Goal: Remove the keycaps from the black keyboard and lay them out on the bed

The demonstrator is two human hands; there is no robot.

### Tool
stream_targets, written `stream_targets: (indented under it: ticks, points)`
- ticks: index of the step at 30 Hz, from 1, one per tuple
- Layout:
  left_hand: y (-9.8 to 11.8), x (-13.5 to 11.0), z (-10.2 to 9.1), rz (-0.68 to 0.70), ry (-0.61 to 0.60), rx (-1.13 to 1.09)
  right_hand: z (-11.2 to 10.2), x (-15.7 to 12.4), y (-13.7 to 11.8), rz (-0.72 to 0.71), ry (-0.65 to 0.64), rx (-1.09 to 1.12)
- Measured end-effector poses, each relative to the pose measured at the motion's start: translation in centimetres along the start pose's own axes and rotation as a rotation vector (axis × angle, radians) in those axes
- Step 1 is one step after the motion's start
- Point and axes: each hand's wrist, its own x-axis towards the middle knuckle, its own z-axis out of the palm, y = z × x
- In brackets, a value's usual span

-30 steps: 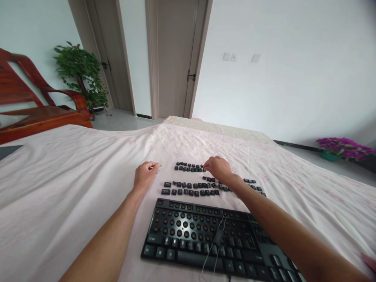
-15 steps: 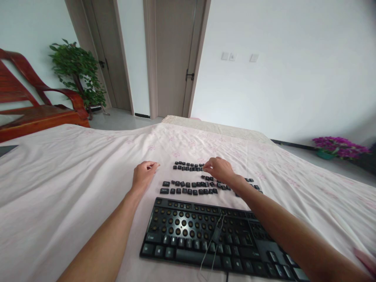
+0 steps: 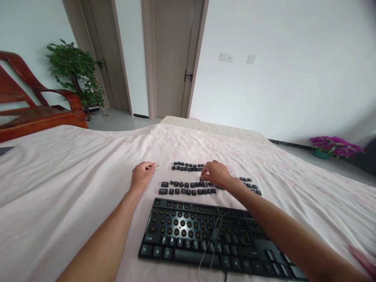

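Observation:
My right hand (image 3: 216, 173) is closed in a pinch at a small black keycap (image 3: 201, 179), at the left end of a short row mostly hidden under the hand. My left hand (image 3: 143, 173) rests on the cloth left of the keycaps, thumb and fingertips together; whether anything is between them I cannot make out. Several loose keycaps (image 3: 194, 192) lie in rows on the cloth. Nearer me is a black keyboard (image 3: 196, 256), its upper rows bare of caps and its lower rows fitted. A wire keycap puller (image 3: 215, 234) with a dark handle lies across it.
A pale pink flowered cloth (image 3: 88, 172) covers the surface. More keycaps (image 3: 249, 185) lie right of my right wrist. Beyond stand a wooden chair (image 3: 67, 94), a green plant (image 3: 72, 66) and a door (image 3: 170, 58). Purple flowers (image 3: 336, 145) stand at the right.
My right hand has shifted slightly toward me, from the far keycap rows to the left end of the short row. My left hand stays in place. The view has shifted slightly.

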Motion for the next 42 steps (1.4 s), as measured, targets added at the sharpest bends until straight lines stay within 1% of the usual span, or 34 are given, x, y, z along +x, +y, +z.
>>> stream_targets:
  ticks: [3, 7, 10, 13, 17, 24, 28, 31, 33, 36, 42]
  points:
    - [-0.1, 0.0, 0.0, 0.003, 0.007, 0.004, -0.1, 0.3, 0.7, 0.067, 0.026, 0.034]
    - [0.0, 0.0, 0.0, -0.002, 0.004, 0.007, -0.2, 0.9, 2.0, 0.134, 0.111, 0.008]
    - [0.3, -0.1, -0.1, -0.004, 0.012, 0.026, 0.0, 1.4, 2.8, 0.133, 0.118, -0.029]
    - [0.4, -0.2, -0.1, -0.014, 0.015, 0.029, 0.4, 1.8, 3.0, 0.097, 0.112, -0.047]
    - [0.4, -0.2, 0.0, -0.017, 0.007, 0.0, 0.8, 2.2, 2.8, 0.07, 0.1, -0.074]
    - [0.2, -0.2, 0.0, -0.014, 0.005, 0.004, 1.0, 2.3, 2.8, 0.079, 0.076, -0.09]
    - [0.2, -0.1, 0.0, -0.013, 0.002, -0.002, 0.8, 2.0, 2.9, 0.084, 0.114, -0.078]
    - [0.2, -0.1, 0.0, -0.016, 0.004, 0.0, 0.1, 1.2, 2.7, 0.094, 0.13, -0.049]
    - [0.2, -0.2, -0.1, -0.015, 0.006, 0.005, -0.3, 0.5, 2.4, 0.098, 0.108, -0.036]
    - [0.4, -0.3, -0.1, -0.013, 0.012, 0.013, -0.8, -0.5, 1.7, 0.055, 0.053, -0.048]
    - [0.6, -0.3, -0.1, -0.01, 0.011, 0.007, -0.4, -0.9, 0.9, 0.003, -0.006, -0.073]
